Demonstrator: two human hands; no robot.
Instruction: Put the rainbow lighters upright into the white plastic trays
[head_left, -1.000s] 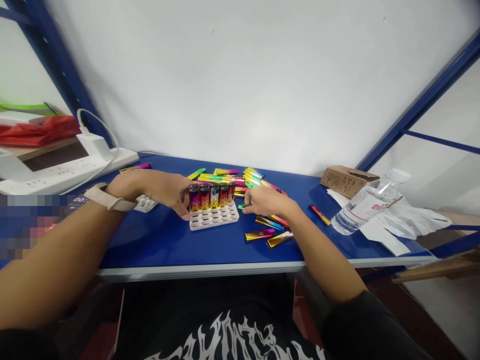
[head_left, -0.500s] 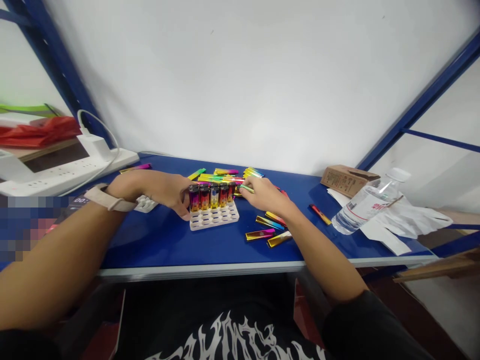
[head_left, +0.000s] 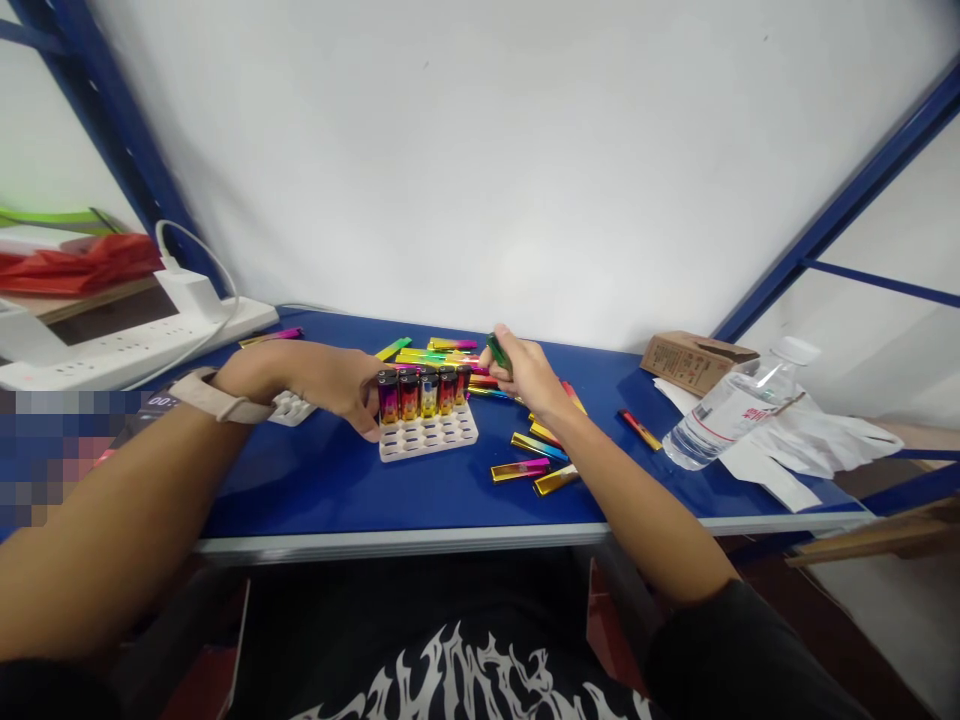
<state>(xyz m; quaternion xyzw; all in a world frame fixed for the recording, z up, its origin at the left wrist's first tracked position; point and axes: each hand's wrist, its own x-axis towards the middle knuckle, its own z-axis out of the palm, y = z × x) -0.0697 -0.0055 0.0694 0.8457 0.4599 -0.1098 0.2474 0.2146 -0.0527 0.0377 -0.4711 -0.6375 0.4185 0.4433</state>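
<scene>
A white tray (head_left: pixel 429 443) with rows of slots lies on the blue table (head_left: pixel 315 490). Several shiny lighters (head_left: pixel 428 396) with dark tops stand upright in its back part, while the front slots show bare. My left hand (head_left: pixel 346 387) grips the tray's left end, fingers beside the leftmost lighters. Raised just behind and right of the tray, my right hand (head_left: pixel 529 372) is closed on a dark green object (head_left: pixel 499 354). Loose metallic coloured pieces (head_left: pixel 521 469) lie around and below my right hand, and more (head_left: pixel 431 357) lie behind the tray.
A water bottle (head_left: pixel 731 405), a cardboard box (head_left: pixel 694 362) and white plastic wrap (head_left: pixel 825 440) are on the right. On the left lie a white power strip (head_left: pixel 142 345) with a cable and part of another white tray (head_left: pixel 291 408). A wall rises behind the table.
My right hand has lifted slightly off the loose pieces and turned, and the green object in it is now more upright. My left hand and the tray have stayed in place.
</scene>
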